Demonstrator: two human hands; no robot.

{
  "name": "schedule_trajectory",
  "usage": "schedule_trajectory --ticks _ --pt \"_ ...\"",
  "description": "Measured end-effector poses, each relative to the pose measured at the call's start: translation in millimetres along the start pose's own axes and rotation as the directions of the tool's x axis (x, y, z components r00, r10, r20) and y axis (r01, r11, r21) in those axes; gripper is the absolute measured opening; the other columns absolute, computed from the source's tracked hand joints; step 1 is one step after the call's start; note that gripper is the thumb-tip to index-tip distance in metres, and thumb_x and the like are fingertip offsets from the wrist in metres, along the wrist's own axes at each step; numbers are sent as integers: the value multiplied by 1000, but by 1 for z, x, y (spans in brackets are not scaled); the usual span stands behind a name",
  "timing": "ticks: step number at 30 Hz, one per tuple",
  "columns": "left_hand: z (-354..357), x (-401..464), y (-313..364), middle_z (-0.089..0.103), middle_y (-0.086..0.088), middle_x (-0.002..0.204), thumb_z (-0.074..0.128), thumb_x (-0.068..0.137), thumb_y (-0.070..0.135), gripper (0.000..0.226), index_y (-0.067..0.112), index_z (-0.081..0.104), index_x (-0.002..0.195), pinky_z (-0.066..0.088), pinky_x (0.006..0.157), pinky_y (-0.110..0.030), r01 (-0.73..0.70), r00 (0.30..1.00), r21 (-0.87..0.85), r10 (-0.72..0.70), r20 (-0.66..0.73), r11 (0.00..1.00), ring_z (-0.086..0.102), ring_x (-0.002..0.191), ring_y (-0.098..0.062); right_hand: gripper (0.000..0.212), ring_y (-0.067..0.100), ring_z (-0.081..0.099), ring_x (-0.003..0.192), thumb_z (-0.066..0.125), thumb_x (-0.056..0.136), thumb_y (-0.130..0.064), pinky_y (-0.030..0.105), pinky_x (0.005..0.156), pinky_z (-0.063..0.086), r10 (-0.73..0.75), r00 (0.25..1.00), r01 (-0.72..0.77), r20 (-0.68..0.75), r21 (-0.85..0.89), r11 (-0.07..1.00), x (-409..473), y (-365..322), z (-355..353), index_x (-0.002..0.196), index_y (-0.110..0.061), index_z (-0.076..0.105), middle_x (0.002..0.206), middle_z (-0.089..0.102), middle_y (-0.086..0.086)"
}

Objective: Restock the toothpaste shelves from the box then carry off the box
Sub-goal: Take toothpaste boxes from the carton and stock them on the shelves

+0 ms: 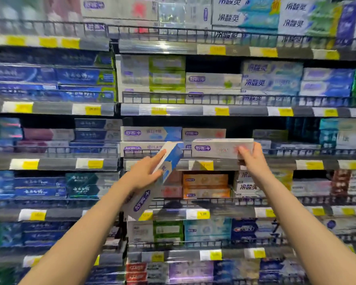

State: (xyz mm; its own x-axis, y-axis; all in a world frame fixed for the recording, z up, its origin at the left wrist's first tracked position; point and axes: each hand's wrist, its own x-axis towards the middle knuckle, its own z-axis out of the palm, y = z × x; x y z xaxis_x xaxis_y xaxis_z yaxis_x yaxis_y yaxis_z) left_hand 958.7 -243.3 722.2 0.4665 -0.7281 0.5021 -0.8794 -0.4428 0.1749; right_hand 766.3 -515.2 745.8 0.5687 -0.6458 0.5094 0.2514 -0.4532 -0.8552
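Observation:
My left hand (147,172) grips a white-and-blue toothpaste carton (171,159) with a purple logo, tilted up to the right in front of the middle shelf. My right hand (252,159) holds the right end of a silver-white toothpaste carton (216,149) with a purple logo and red print, level at the wire rail (296,152) of the middle shelf. Behind it stand matching cartons (150,133) stacked on that shelf. The supply box is out of view.
Shelves of toothpaste cartons fill the whole view, each tier with a wire front rail and yellow price tags (206,165). A dark gap (240,125) lies behind and above the right-hand carton. Orange cartons (206,179) sit on the tier below.

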Motion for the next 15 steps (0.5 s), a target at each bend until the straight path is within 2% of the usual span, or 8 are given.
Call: schedule_trajectory --ticks 3,7,11,13,15 --pt "-3 18 3 55 -15 113 37 88 51 68 46 -4 142 37 77 -36 34 998 -9 -34 -57 999 51 104 -34 36 25 51 115 51 95 -30 52 100 41 -58 998 59 20 -21 998 32 6 1 123 -14 35 124 49 8" --pt "-1 26 8 56 -11 111 25 75 67 70 52 -5 137 41 80 -36 76 994 14 -75 -79 997 53 98 -28 35 22 49 115 49 96 -25 41 100 41 -105 988 106 114 -6 994 70 13 3 125 -11 35 120 48 4" --pt "5 31 15 55 -11 106 37 87 53 67 47 -6 139 36 75 -33 147 984 55 -140 -111 988 48 91 -22 43 18 46 112 48 96 -22 33 94 40 -142 964 154 225 -40 987 106 23 7 132 -7 30 123 44 7" --pt "9 31 17 56 -12 115 32 81 61 71 45 -6 140 38 80 -34 159 976 43 -151 -154 986 49 97 -24 42 16 46 110 46 97 -21 28 88 38 -124 947 142 296 -41 989 120 30 8 133 -7 30 124 43 8" --pt "15 30 18 54 -9 126 27 75 65 75 46 -3 141 41 88 -37 168 969 19 -161 -186 986 49 107 -24 41 20 48 110 48 96 -27 29 88 38 -145 936 183 321 -91 979 133 35 8 130 -8 36 124 46 11"
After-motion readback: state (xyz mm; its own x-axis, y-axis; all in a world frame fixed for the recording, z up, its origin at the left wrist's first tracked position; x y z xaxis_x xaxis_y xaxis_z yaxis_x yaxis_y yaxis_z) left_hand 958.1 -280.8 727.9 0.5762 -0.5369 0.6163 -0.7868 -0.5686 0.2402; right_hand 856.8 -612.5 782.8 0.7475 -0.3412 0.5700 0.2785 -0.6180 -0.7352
